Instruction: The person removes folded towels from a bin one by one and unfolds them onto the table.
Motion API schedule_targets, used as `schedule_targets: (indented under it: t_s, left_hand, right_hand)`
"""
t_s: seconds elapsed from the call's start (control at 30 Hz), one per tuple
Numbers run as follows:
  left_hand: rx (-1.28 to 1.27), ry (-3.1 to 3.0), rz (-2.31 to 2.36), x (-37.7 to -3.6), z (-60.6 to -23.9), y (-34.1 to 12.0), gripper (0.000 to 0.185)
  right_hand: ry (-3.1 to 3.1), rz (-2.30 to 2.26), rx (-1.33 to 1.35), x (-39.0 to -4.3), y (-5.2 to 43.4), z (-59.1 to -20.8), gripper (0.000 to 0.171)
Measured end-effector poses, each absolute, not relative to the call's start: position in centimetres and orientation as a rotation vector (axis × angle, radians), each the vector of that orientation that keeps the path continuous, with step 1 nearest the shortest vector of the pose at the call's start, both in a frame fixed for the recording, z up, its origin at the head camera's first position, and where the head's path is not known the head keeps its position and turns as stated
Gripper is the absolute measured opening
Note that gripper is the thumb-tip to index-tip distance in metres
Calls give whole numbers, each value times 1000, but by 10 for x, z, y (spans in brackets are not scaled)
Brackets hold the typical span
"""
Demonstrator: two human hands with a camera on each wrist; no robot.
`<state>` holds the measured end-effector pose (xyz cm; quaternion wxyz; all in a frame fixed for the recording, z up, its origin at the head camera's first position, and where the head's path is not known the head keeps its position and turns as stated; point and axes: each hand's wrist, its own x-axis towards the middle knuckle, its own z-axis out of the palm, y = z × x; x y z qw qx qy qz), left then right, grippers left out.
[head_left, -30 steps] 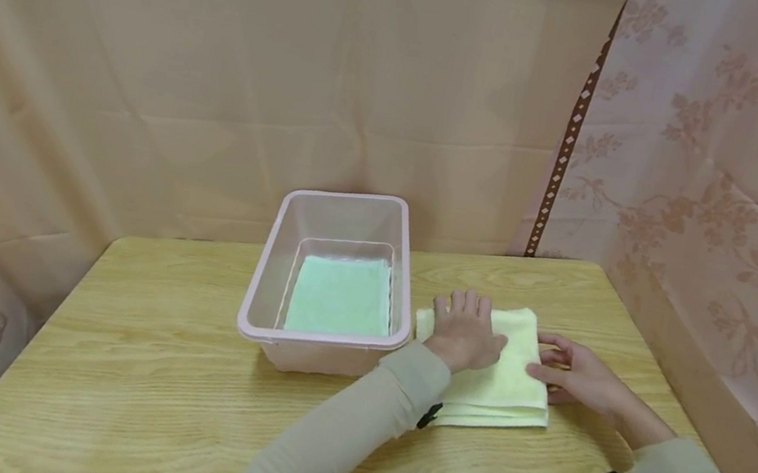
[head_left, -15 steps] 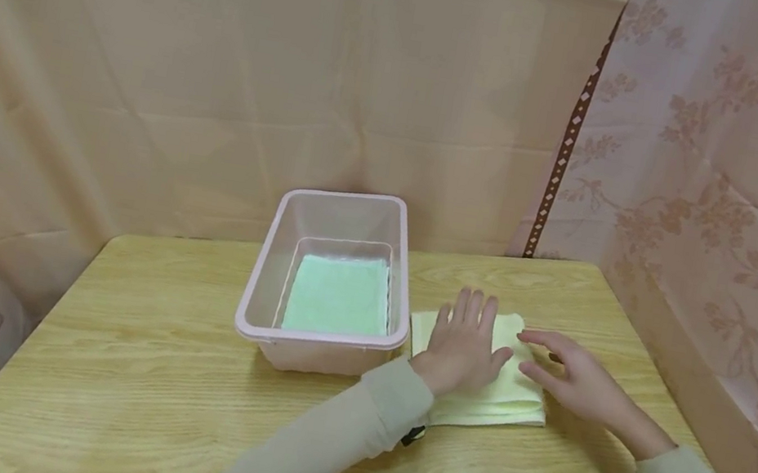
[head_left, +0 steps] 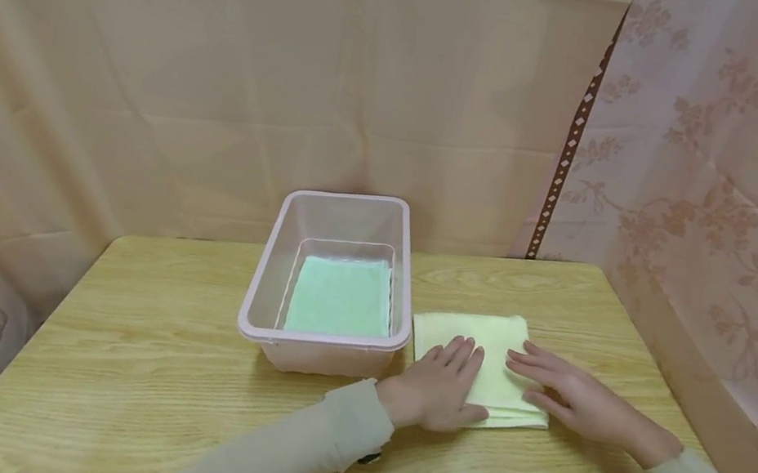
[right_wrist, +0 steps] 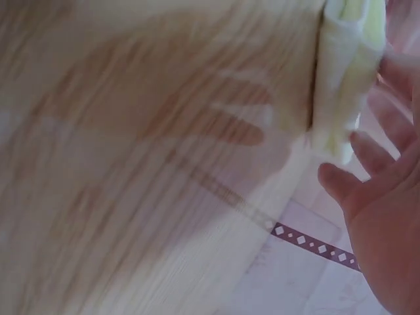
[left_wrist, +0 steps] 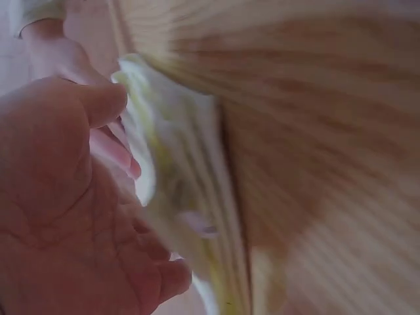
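A folded pale yellow towel (head_left: 475,333) lies flat on the wooden table, just right of the pink basin. My left hand (head_left: 436,390) is over its near left part, fingers stretched out across the cloth. At the towel's right side my right hand (head_left: 580,397) has its fingers extended over the edge, thumb lower down. The left wrist view shows the folded layers of the towel (left_wrist: 187,138) beyond the palm. In the right wrist view the towel's folded edge (right_wrist: 348,79) is beside my fingers (right_wrist: 374,154). Neither hand grips anything.
The pink plastic basin (head_left: 321,343) stands at the middle back of the table (head_left: 165,368), with a light green towel (head_left: 342,297) lying flat on its bottom. Beige curtains (head_left: 225,80) hang behind, and a pink floral curtain (head_left: 741,203) runs along the right.
My left hand has slid from the towel's upper part down toward its near edge. The right hand, earlier at the towel's right edge, has lifted its fingers over that side. The basin has not moved.
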<state>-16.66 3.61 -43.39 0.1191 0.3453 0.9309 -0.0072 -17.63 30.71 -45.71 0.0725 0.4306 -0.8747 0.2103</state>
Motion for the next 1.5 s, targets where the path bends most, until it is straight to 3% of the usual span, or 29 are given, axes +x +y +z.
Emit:
schedule_targets:
  t_s: [0.5, 1.1, 1.5]
  left_hand:
    - [1125, 2669, -164, -168, -457, 18, 87]
    - [1144, 2737, -175, -167, -460, 19, 72]
    - [1117, 2824, 89, -171, -462, 22, 64]
  right_hand:
    - [-2886, 525, 1209, -177, 319, -466, 49]
    - [-2670, 314, 1354, -173, 314, -471, 79]
    - [-2696, 323, 1305, -175, 311, -474, 77]
